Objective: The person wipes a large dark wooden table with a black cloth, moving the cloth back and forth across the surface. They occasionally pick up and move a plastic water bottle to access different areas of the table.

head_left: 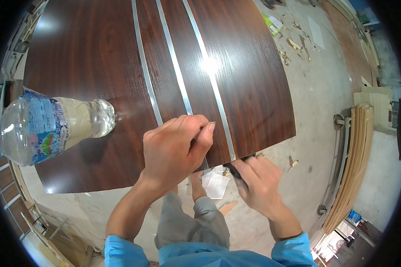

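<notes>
A glossy dark brown wood-grain panel (98, 58) lies before me, with three narrow silver metal strips (171, 58) running along it from far to near. My left hand (176, 142) is closed in a pinch above the near end of the middle strip, thumb pressed to the forefinger. What it holds, if anything, is hidden. At the panel's near edge, by the end of the rightmost strip, my right hand (260, 182) grips a black tool (236, 171). Its handle is partly covered by my fingers and I cannot tell its kind.
A clear plastic bottle (80, 118) with a blue cap and some liquid stands on the panel's left side. Scraps (294, 44) litter the concrete floor (312, 102) to the right. Long boards (354, 164) are stacked at far right. A white sheet (215, 183) lies beneath the near edge.
</notes>
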Motion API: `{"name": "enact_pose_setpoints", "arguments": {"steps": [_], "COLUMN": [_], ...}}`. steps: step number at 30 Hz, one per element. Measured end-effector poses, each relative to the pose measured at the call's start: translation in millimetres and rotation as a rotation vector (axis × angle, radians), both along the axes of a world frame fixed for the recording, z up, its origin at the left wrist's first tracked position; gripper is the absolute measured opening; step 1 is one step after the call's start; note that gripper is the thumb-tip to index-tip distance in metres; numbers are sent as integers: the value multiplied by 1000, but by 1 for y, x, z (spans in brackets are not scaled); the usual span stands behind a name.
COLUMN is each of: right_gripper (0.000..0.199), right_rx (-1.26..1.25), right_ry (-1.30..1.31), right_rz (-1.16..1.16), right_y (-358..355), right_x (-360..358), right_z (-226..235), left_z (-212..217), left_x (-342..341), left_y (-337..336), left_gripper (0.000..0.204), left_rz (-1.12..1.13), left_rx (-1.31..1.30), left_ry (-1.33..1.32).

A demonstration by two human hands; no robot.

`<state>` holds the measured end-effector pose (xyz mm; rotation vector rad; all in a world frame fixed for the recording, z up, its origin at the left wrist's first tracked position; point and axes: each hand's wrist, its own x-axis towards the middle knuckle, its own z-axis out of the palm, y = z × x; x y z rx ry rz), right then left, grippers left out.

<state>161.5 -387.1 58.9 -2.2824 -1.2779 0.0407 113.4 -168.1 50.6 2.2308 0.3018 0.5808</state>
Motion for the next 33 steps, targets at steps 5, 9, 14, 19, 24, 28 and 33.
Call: {"name": "enact_pose_setpoints", "arguments": {"steps": [5,9,14,19,24,28,33], "right_gripper": [42,35,34,37,36,32,29], "right_rx": [220,237,306,294,300,195,191], "right_ry": [84,230,177,140,138,107,123], "right_rz": [-185,-436,-390,-381,-367,-281,-444], "right_y": [0,10,17,15,19,15,8], "right_x": [-14,-18,-20,-20,-21,-13,-4], "right_z": [-5,-17,-25,-25,-21,-11,3], "left_z": [-4,-5,-8,-7,-3,1,5], "left_x": [-2,-7,-9,-12,-14,-16,-17], "left_y": [-3,-4,-5,-1,3,6,7], "left_gripper": [9,10,10,8,7,7,7], "left_rz": [0,35,17,-1,-30,-20,-43], "left_rx": [-30,-113,-127,-157,-126,-154,-140], "left_ry": [28,22,-12,-5,-16,35,73]}}
